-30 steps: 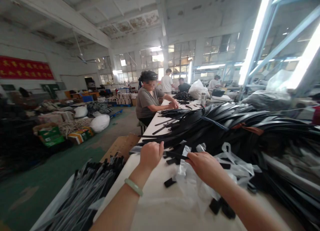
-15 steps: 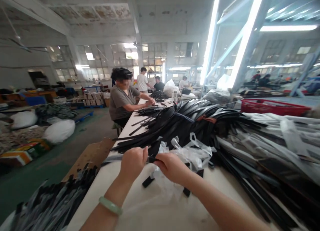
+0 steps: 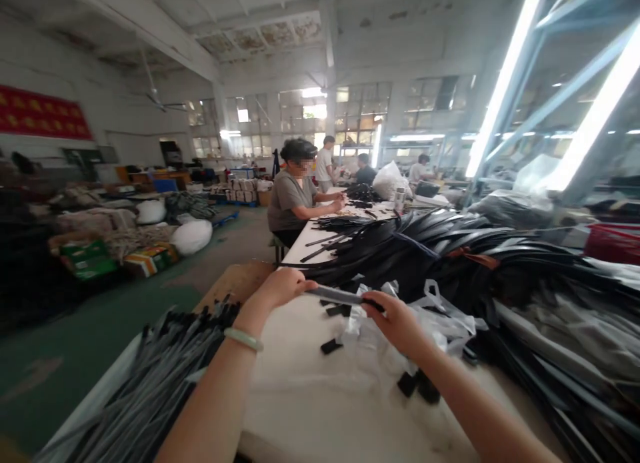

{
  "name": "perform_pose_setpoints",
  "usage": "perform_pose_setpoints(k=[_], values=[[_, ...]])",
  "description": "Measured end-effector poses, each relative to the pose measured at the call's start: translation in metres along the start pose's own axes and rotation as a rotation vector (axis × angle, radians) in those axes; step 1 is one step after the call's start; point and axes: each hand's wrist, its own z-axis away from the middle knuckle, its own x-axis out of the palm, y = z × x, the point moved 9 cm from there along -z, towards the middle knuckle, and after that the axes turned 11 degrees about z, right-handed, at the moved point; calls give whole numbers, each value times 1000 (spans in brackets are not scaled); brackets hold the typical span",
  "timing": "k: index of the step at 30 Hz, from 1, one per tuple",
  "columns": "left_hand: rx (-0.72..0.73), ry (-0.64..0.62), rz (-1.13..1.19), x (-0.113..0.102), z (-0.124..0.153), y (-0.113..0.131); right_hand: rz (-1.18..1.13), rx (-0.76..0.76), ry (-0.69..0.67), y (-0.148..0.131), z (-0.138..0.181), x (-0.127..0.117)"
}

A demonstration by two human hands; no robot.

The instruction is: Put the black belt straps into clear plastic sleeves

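A narrow grey strap with a black end is stretched between my two hands, above the white tabletop. Its left part is pinched in the fingers of my left hand, which has a pale green bangle at the wrist. The fingers of my right hand close around the black end. Just beyond and under my right hand lies a crumpled clear plastic bag. Short black pieces are scattered on the tabletop near it.
A big heap of long black straps, tied with cords, covers the far and right part of the table. Finished-looking grey straps lie piled at the left edge. A co-worker in a grey shirt sits farther along the table.
My hands have moved apart, so a length of grey strap now shows between them. The view has turned left, shifting the surroundings to the right.
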Motion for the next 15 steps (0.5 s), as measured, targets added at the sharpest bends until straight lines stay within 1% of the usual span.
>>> perform_pose_setpoints(k=[2,3,4,6,7,8,9,10,12,14,15], values=[[-65,172,-73,-52,2,-13,69,-59,75,-11,4,-2],[-107,253,-102,-81,7,-22,94,-113,82,-23,8,0],[-159,328,-131,-111,15,-34,106,-188,46,-40,13,5],[-287,456,-191,-168,45,-63,99,-365,-136,-75,30,26],[-358,507,-226,-194,67,-79,90,-449,-246,-90,41,38],[-430,545,-260,-217,91,-94,87,-509,-326,-100,52,49],[-500,571,-293,-237,119,-109,90,-545,-373,-106,61,57],[-570,585,-326,-252,148,-123,94,-557,-384,-107,67,64],[-705,587,-386,-273,207,-148,89,-549,-364,-99,71,76],[-816,570,-441,-283,260,-168,55,-528,-364,-84,73,90],[-844,558,-466,-284,282,-176,26,-516,-363,-75,75,96]])
